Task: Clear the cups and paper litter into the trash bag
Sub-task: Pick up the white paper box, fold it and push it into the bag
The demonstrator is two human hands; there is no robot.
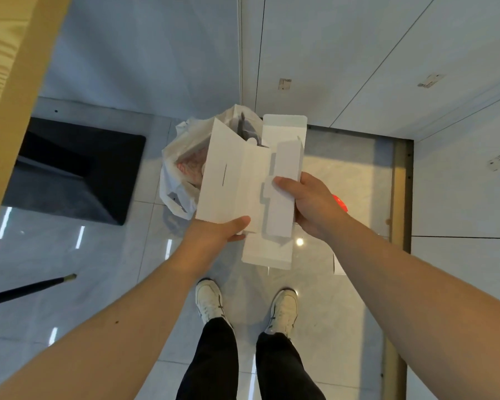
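I hold a flattened white cardboard box (237,180) with both hands, above the floor. My left hand (217,230) grips its near lower edge, thumb on top. My right hand (309,203) pinches its right flap, thumb across the card. A translucent white trash bag (179,166) stands open on the tiled floor just beyond and under the box, with reddish litter inside; the box hides much of its mouth. No cups are visible.
A black mat (75,171) lies on the floor to the left. A wooden panel (15,82) rises at the far left and white cabinet doors (387,67) at the right. A dark rod (26,290) lies lower left. Something red (341,203) shows behind my right hand. My shoes (211,301) stand below.
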